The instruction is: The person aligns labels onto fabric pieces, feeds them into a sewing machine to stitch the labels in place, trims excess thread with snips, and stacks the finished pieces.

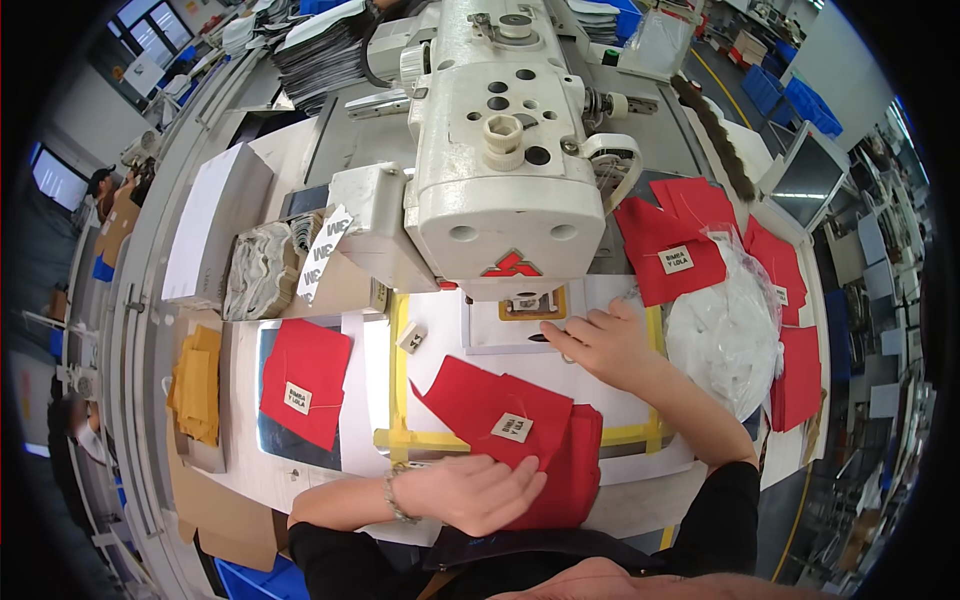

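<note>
My right hand (pixel 612 345) is at the sewing machine's (pixel 505 190) work area, its fingers closed round a small dark-tipped tool (pixel 539 338) whose kind I cannot make out. Close to that tip is the yellow-edged clamp frame (pixel 532 304) under the machine head. Low in the middle, my left hand (pixel 475 495) has its fingers bent together at the near edge of a red fabric piece (pixel 470 400), gripping it. This piece carries a sewn-on white label (pixel 512 428) and lies partly over more red fabric (pixel 580 450).
A labelled red piece (pixel 310 375) lies on the left, beside a box of yellow pieces (pixel 197 385). A small white block (pixel 411 338) is left of the clamp. To the right are a plastic bag of white pieces (pixel 725 335) and red fabric stacks (pixel 797 370). A white box (pixel 217 225) stands back left.
</note>
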Action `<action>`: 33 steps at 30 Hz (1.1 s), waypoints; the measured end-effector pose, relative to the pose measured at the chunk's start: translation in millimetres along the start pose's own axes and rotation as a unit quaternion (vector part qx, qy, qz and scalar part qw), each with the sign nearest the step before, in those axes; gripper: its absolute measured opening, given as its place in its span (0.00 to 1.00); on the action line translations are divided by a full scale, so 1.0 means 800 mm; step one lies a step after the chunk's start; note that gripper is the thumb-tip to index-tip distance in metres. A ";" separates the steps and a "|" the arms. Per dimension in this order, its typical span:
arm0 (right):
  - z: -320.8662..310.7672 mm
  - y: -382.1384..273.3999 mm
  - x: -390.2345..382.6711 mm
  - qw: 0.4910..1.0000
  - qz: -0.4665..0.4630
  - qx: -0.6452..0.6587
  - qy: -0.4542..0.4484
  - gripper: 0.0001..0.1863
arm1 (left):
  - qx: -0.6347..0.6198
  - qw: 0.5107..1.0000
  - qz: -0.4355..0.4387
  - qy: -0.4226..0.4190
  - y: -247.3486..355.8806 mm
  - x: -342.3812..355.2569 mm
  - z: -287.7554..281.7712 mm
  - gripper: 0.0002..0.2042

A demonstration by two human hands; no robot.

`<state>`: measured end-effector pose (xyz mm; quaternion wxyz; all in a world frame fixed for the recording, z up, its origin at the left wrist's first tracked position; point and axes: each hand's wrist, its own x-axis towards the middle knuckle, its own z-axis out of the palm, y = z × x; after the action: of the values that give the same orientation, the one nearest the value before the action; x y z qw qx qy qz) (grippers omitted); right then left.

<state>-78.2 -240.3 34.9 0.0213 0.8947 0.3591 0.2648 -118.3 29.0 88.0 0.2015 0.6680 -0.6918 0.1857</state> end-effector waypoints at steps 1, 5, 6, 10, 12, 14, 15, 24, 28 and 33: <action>-0.002 0.004 -0.003 1.000 0.021 0.015 -0.001 0.13 | -0.027 0.998 -0.052 0.021 -0.010 -0.003 -0.016 0.13; -0.013 0.023 -0.020 0.999 0.048 -0.001 -0.009 0.12 | -0.042 0.958 -0.238 0.154 -0.050 -0.033 -0.055 0.09; -0.016 0.027 -0.027 0.997 0.070 -0.010 -0.008 0.12 | -0.035 0.939 -0.286 0.187 -0.054 -0.035 -0.064 0.10; -0.032 0.036 -0.050 0.991 0.126 -0.035 -0.009 0.15 | -0.060 0.885 -0.334 0.318 -0.037 -0.071 -0.104 0.16; -0.040 0.038 -0.058 0.990 0.139 -0.038 -0.013 0.15 | -0.006 0.856 -0.371 0.359 -0.018 -0.098 -0.113 0.16; -0.048 0.039 -0.066 0.987 0.153 -0.044 -0.018 0.15 | 0.029 0.808 -0.449 0.381 -0.002 -0.134 -0.113 0.15; -0.052 0.040 -0.070 0.985 0.166 -0.045 -0.024 0.17 | 0.057 0.751 -0.520 0.402 0.004 -0.153 -0.108 0.14; -0.074 0.047 -0.112 0.968 0.244 -0.029 -0.052 0.21 | 0.390 0.626 -0.672 0.059 0.041 -0.254 -0.067 0.15; -0.068 0.044 -0.119 0.952 0.300 -0.032 -0.050 0.21 | 0.387 0.656 -0.647 0.042 0.036 -0.229 -0.045 0.18; -0.057 0.035 -0.143 0.919 0.385 -0.028 -0.080 0.27 | 0.322 0.768 -0.553 0.025 0.009 -0.154 -0.025 0.19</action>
<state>-151.4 -342.7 28.1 -0.0281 0.9810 -0.0236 0.1904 -121.3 144.3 40.1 0.0597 0.9561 -0.0969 0.2700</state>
